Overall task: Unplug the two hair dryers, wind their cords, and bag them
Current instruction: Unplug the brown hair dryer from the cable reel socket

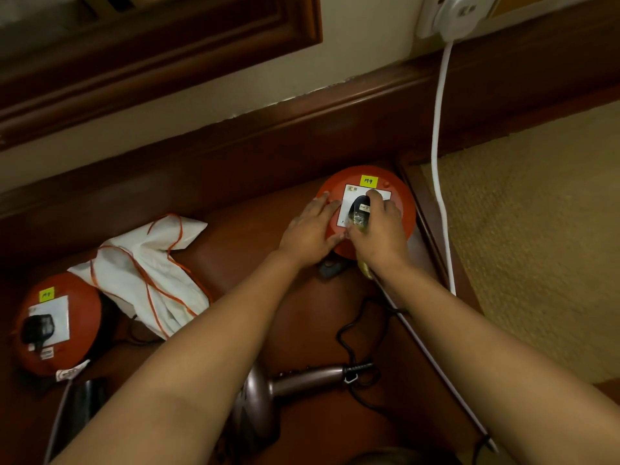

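Looking down at a reddish-brown tabletop [302, 317] with two round orange socket reels on it, so I'll use the right reel [399, 196] as the reference point for everything. It sits at the far right corner of the tabletop, with a yellow sticker on top and a white socket plate. A black plug [358, 207] is still sitting in that plate. The right hand [380, 229] is on top of the plug, fingers curled around it, gripping. The left hand [312, 229] lies flat on the left side of the reel, fingers straight and close together, pressing down on the orange top.

Nearer the camera than that reel, a bronze hair dryer [268, 394] lies on its side on the tabletop, partly hidden under the left forearm. Its black cord [349, 330] loops loosely between the dryer handle and the reel.

Left of the reel there's a crumpled white bag [147, 280] with orange drawstrings, lying flat. Further left and closer to the camera is the second reel [80, 317], also with a black plug [37, 327] in its socket. Just below that reel a dark shape shows at the edge; can't tell what it is.

Right of the reel, a white cable [437, 146] runs up the wall to a white wall plug [453, 18].
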A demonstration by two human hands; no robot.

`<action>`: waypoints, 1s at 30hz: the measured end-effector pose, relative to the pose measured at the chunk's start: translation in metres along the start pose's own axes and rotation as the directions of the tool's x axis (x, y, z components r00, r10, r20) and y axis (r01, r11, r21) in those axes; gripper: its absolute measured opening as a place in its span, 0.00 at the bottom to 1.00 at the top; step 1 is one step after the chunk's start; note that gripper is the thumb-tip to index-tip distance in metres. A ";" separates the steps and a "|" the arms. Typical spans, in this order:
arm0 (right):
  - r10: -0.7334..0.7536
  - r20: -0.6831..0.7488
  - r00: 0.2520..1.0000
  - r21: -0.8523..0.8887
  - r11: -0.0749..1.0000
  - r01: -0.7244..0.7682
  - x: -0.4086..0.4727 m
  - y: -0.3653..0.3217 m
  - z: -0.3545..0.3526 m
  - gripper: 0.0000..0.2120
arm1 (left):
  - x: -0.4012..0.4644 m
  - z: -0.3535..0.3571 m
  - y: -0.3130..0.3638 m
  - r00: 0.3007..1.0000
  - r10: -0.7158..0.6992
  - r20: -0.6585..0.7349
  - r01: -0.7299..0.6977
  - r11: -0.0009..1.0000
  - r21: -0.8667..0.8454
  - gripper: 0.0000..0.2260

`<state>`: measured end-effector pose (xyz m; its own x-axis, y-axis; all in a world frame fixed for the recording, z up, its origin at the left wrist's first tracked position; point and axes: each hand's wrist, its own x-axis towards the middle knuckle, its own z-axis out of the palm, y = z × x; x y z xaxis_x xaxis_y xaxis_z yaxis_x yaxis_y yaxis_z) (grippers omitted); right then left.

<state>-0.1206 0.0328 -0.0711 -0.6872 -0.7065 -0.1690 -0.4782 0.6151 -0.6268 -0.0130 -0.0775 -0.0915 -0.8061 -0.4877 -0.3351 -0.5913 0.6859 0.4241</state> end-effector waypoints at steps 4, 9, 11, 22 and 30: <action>0.002 0.019 1.000 0.075 0.997 -0.004 -0.019 -0.002 -0.010 0.30 | -0.031 0.007 0.012 0.999 -0.044 -0.018 0.044 0.999 0.030 0.31; 0.009 0.013 1.000 0.127 0.992 -0.011 -0.056 0.000 -0.023 0.30 | -0.099 0.027 0.021 0.999 -0.040 0.017 0.039 0.998 0.038 0.29; -0.002 0.009 1.000 0.129 0.992 0.001 -0.072 0.003 -0.024 0.29 | -0.130 0.041 0.025 0.997 -0.048 0.053 0.044 0.996 0.077 0.26; -0.042 -0.002 0.999 0.112 0.993 0.042 -0.144 0.033 -0.031 0.32 | -0.253 0.104 0.026 0.955 -0.019 0.297 -0.111 0.903 0.415 0.28; -0.009 -0.014 1.000 0.130 0.991 0.011 -0.160 0.034 -0.038 0.32 | -0.260 0.089 0.020 0.973 0.019 0.229 -0.089 0.950 0.298 0.20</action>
<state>-0.0477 0.1801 -0.0363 -0.6903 -0.7072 -0.1529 -0.4101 0.5566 -0.7225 0.1864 0.1109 -0.0703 -0.7904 -0.3380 -0.5108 -0.4837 0.8561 0.1821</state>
